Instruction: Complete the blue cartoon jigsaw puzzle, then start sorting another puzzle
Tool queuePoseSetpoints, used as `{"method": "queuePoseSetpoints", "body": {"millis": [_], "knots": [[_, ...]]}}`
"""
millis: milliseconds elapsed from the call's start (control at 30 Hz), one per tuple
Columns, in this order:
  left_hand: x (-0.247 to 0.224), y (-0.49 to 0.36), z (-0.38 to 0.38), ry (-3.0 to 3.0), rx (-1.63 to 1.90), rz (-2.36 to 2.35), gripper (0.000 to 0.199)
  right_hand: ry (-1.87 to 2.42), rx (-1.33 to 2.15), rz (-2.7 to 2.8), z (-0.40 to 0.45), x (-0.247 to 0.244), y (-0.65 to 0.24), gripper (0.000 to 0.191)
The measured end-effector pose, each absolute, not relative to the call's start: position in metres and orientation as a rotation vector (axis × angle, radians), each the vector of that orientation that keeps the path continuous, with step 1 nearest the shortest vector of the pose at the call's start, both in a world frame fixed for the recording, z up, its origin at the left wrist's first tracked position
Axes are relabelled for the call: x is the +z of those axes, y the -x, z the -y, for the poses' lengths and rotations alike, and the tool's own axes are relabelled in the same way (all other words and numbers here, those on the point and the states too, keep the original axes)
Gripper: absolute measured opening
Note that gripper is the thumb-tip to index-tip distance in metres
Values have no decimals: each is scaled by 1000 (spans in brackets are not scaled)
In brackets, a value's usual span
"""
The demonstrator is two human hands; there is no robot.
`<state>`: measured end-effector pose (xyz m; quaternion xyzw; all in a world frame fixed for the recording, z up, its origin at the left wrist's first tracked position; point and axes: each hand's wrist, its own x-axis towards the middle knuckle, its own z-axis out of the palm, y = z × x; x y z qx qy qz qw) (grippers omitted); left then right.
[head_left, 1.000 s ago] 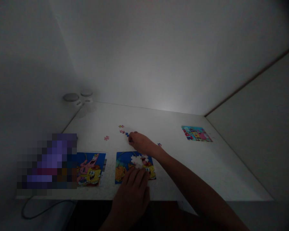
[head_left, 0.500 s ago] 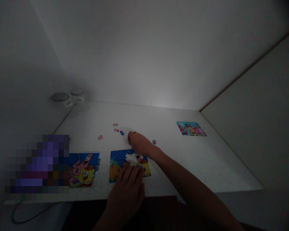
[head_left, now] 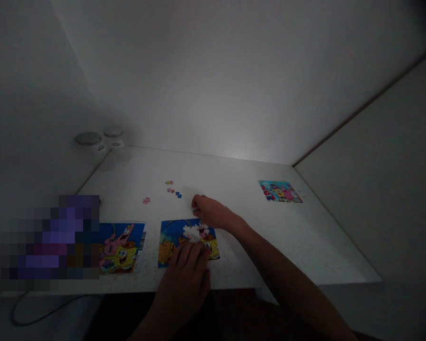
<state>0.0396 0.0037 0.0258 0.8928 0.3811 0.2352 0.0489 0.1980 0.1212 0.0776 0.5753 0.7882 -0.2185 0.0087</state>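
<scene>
On white tabletop [head_left: 277, 241]: blue-and-orange cartoon jigsaw [head_left: 170, 241] with white gap mid-picture, partly under left hand [head_left: 182, 277], fingers spread flat on pieces. Right hand [head_left: 208, 211] just above jigsaw, fingers curled, any pinch hidden. Two clear grey-lidded jars [head_left: 88, 142] at back-left corner, contents unreadable. Small loose pink and blue puzzle pieces [head_left: 173, 189] farther back. Pixelated patch [head_left: 51, 237] hiding left side.

Left hand [head_left: 182, 279] resting palm-down, fingers [head_left: 193, 253] spread forward, right arm [head_left: 287, 270] outstretched, right hand [head_left: 211, 213] curled

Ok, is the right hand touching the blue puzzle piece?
Apart. The head view shows a gap of white table between the right hand and the blue puzzle piece.
</scene>
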Motion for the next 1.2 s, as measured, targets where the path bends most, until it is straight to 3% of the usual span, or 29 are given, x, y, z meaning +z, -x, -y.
{"method": "queuePoseSetpoints", "body": {"millis": [533, 900, 1200], "knots": [[25, -42, -7, -2664, 699, -1138, 32, -1785, -786, -2514, -121, 76, -218, 17], [20, -44, -5, -2644, 734, -1164, 31, -1913, -485, -2310, -110, 80, -206, 16], [18, -43, -1, -2638, 765, -1191, 30, -1983, -440, -2229, -123, 78, -194, 19]]}}
